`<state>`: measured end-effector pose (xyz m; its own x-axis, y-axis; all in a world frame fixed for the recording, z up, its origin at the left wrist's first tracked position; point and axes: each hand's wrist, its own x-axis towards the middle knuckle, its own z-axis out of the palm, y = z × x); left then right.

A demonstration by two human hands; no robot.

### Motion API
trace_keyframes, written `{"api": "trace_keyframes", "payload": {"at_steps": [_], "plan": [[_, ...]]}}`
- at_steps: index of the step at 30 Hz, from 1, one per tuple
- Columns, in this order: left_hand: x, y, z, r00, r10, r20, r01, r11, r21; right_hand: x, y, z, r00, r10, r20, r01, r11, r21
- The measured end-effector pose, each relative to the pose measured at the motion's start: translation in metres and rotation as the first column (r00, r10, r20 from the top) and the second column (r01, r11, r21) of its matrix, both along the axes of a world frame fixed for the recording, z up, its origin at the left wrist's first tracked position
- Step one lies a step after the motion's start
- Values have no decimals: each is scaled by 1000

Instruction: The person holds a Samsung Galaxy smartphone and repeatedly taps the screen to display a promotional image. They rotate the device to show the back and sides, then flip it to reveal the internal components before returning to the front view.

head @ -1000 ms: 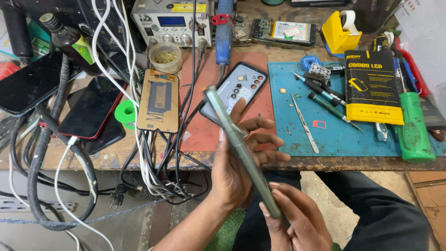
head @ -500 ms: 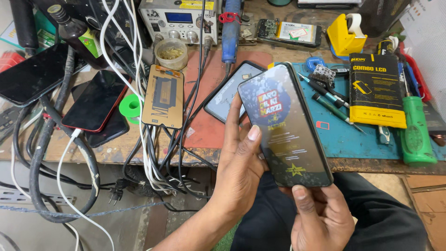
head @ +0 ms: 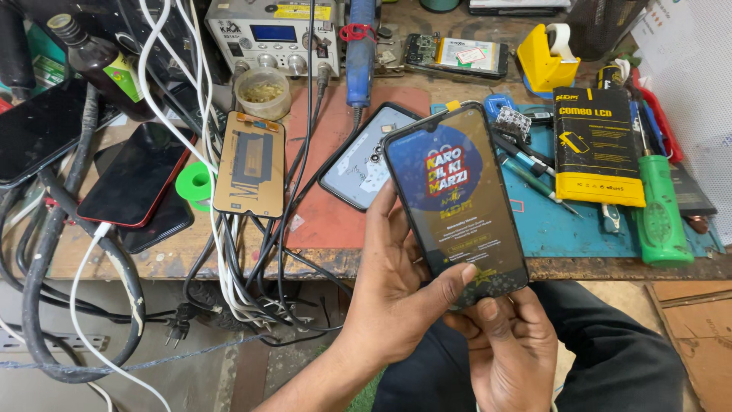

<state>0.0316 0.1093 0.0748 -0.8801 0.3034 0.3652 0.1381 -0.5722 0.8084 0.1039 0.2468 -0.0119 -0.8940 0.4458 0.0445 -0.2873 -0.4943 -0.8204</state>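
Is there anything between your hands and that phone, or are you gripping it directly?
Nothing visible between them. The left hand grips the phone directly along its left edge, thumb on the lower screen; the right hand holds its bottom end. The phone is up off the bench, screen facing the camera.

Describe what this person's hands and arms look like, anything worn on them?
Both are bare: the left hand and right hand show no gloves, rings or watch. The left forearm is uncovered, with no sleeve in view. Fingernails are short and unpainted.
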Motion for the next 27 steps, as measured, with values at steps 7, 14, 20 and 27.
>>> {"api": "trace_keyframes", "payload": {"at_steps": [7, 14, 20, 27], "plan": [[-3, -1, -14, 981, 75, 177, -97, 987, 124, 3, -8, -3, 999, 45, 23, -45, 999, 3], [-2, -2, -19, 960, -179, 215, 118, 955, 272, 8, -14, -10, 990, 108, 93, -101, 991, -83], [3, -6, -21, 890, -437, 131, 371, 860, 352, 12, -16, -3, 981, 43, 189, -83, 974, 209], [3, -6, -19, 888, -432, 159, 366, 872, 325, 11, -2, 20, 824, 16, -566, 563, -140, 815]]}}
